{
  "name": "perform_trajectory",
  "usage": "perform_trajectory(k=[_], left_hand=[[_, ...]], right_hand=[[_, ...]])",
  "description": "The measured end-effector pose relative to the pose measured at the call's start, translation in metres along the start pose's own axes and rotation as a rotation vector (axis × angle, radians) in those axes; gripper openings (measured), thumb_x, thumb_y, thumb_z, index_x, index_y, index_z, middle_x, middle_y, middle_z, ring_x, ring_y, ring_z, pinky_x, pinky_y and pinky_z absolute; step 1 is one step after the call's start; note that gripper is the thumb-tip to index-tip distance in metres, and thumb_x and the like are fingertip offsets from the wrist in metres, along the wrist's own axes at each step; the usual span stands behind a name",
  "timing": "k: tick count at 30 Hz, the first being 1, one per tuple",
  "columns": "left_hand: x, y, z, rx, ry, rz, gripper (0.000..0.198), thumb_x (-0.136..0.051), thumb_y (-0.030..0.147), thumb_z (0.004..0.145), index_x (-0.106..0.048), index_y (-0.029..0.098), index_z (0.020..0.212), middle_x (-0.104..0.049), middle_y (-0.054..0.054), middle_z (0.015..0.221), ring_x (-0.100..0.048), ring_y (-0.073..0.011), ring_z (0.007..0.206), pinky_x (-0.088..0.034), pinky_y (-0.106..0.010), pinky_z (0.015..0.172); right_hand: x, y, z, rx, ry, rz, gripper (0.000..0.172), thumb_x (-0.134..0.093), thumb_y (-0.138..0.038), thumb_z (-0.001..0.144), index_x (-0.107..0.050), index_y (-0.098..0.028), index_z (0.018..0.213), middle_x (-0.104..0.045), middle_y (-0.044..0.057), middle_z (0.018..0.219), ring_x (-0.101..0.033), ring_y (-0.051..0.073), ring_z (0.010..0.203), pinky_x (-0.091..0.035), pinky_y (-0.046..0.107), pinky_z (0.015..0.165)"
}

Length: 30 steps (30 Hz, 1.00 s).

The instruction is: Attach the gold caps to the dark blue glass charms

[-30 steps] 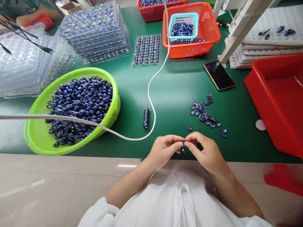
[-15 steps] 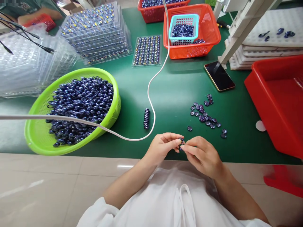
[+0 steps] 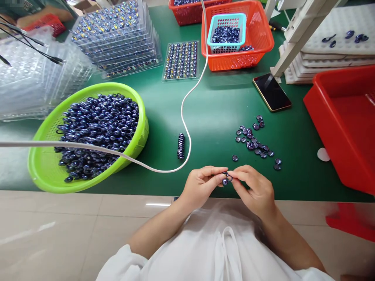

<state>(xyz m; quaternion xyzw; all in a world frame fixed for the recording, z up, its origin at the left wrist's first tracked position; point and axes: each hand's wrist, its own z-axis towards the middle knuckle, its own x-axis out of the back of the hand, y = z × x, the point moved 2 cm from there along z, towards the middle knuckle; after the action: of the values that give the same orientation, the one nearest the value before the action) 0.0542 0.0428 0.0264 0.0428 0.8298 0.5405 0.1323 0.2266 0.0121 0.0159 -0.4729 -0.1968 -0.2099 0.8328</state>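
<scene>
Near the table's front edge, my left hand (image 3: pixel 202 185) pinches a small dark blue shiny part (image 3: pixel 225 181) with a loop. My right hand (image 3: pixel 254 189) touches the same part from the right, thumb and forefinger closed at its loop. Just beyond my hands lie loose dark discs (image 3: pixel 258 146), with one disc (image 3: pixel 234 158) apart from them. A short row of dark rings (image 3: pixel 181 146) stands left of my hands, inside the bend of a white cable (image 3: pixel 183 113). Many similar looped parts fill a green basket (image 3: pixel 143 128) at the left.
Trays of parts (image 3: pixel 117 43) are stacked at the back left, beside a single tray (image 3: pixel 181 60). An orange basket (image 3: pixel 243 62) holds a light blue basket (image 3: pixel 211 42). A phone (image 3: pixel 272 92) and a red bin (image 3: pixel 328 128) are at the right. The white cable crosses the green basket.
My right fingertips have shifted slightly up and right along the small part. Its rounded end and loop now show more clearly between my hands. The view has shifted slightly.
</scene>
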Motion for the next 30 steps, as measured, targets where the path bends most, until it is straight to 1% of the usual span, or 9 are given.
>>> perform_trajectory(k=[4, 11, 13, 16, 19, 21, 24, 27, 30], left_hand=[[0.0, -0.002, 0.0, -0.019, -0.003, -0.003, 0.02, -0.081, 0.03, 0.076, -0.083, 0.017, 0.092, -0.076, -0.006, 0.081, -0.069, -0.0146, 0.068, -0.063, -0.027, 0.068], [0.001, -0.005, 0.0, -0.026, -0.002, 0.032, 0.022, -0.079, 0.03, 0.079, -0.083, 0.017, 0.096, -0.078, -0.007, 0.086, -0.07, -0.0161, 0.07, -0.063, -0.029, 0.069], [0.002, -0.007, 0.0, -0.069, -0.013, 0.065, 0.021, -0.077, 0.029, 0.081, -0.082, 0.017, 0.097, -0.078, -0.008, 0.089, -0.071, -0.0164, 0.071, -0.062, -0.028, 0.069], [0.002, -0.009, 0.0, -0.199, -0.02, 0.165, 0.019, -0.073, 0.024, 0.085, -0.082, 0.018, 0.1, -0.077, -0.008, 0.09, -0.072, -0.0177, 0.077, -0.06, -0.028, 0.071], [0.002, -0.012, -0.001, -0.338, -0.015, 0.265, 0.019, -0.068, 0.02, 0.088, -0.081, 0.019, 0.103, -0.078, -0.009, 0.091, -0.072, -0.0193, 0.084, -0.058, -0.029, 0.077], [0.001, -0.012, -0.001, -0.395, -0.019, 0.306, 0.02, -0.067, 0.019, 0.089, -0.08, 0.02, 0.104, -0.078, -0.01, 0.092, -0.072, -0.02, 0.085, -0.058, -0.031, 0.079], [0.001, -0.013, -0.001, -0.415, -0.019, 0.324, 0.019, -0.066, 0.02, 0.091, -0.079, 0.021, 0.105, -0.078, -0.01, 0.094, -0.072, -0.02, 0.086, -0.057, -0.031, 0.08], [0.002, -0.013, 0.0, -0.421, -0.022, 0.311, 0.019, -0.066, 0.02, 0.092, -0.079, 0.022, 0.105, -0.078, -0.009, 0.094, -0.072, -0.0192, 0.086, -0.057, -0.03, 0.08], [0.002, -0.014, 0.0, -0.429, -0.013, 0.299, 0.019, -0.068, 0.019, 0.09, -0.079, 0.022, 0.104, -0.078, -0.008, 0.093, -0.072, -0.0186, 0.086, -0.057, -0.029, 0.079]], right_hand=[[0.0, 0.001, -0.001, -0.002, -0.013, -0.001, 0.03, -0.063, -0.006, 0.089, -0.068, -0.027, 0.111, -0.073, 0.002, 0.092, -0.07, 0.016, 0.08, -0.057, 0.03, 0.069], [-0.001, 0.0, 0.0, -0.025, 0.007, 0.014, 0.027, -0.062, -0.008, 0.09, -0.069, -0.027, 0.108, -0.074, 0.002, 0.091, -0.071, 0.017, 0.079, -0.057, 0.031, 0.067], [-0.002, 0.0, 0.0, -0.032, 0.012, 0.026, 0.026, -0.062, -0.009, 0.09, -0.069, -0.027, 0.107, -0.074, 0.002, 0.09, -0.071, 0.017, 0.079, -0.057, 0.031, 0.067], [-0.002, 0.0, 0.0, -0.073, 0.007, 0.055, 0.023, -0.062, -0.009, 0.09, -0.069, -0.026, 0.104, -0.073, 0.002, 0.089, -0.069, 0.017, 0.078, -0.056, 0.03, 0.066], [-0.001, -0.001, 0.002, -0.179, -0.029, 0.103, 0.017, -0.061, -0.011, 0.091, -0.069, -0.024, 0.098, -0.07, 0.001, 0.084, -0.065, 0.015, 0.073, -0.053, 0.027, 0.063], [-0.001, -0.002, 0.004, -0.256, -0.053, 0.118, 0.012, -0.062, -0.013, 0.091, -0.068, -0.023, 0.093, -0.067, 0.0, 0.079, -0.062, 0.013, 0.069, -0.051, 0.026, 0.061], [-0.002, -0.004, 0.006, -0.312, -0.046, 0.111, 0.01, -0.063, -0.014, 0.09, -0.068, -0.023, 0.088, -0.066, -0.001, 0.077, -0.06, 0.012, 0.065, -0.049, 0.024, 0.059], [-0.004, -0.005, 0.004, -0.303, -0.015, 0.135, 0.011, -0.062, -0.013, 0.09, -0.067, -0.022, 0.09, -0.068, 0.0, 0.08, -0.059, 0.012, 0.065, -0.049, 0.024, 0.058], [-0.005, -0.003, 0.002, -0.301, -0.011, 0.181, 0.012, -0.061, -0.013, 0.091, -0.068, -0.022, 0.094, -0.069, 0.001, 0.083, -0.06, 0.012, 0.067, -0.05, 0.025, 0.06]])
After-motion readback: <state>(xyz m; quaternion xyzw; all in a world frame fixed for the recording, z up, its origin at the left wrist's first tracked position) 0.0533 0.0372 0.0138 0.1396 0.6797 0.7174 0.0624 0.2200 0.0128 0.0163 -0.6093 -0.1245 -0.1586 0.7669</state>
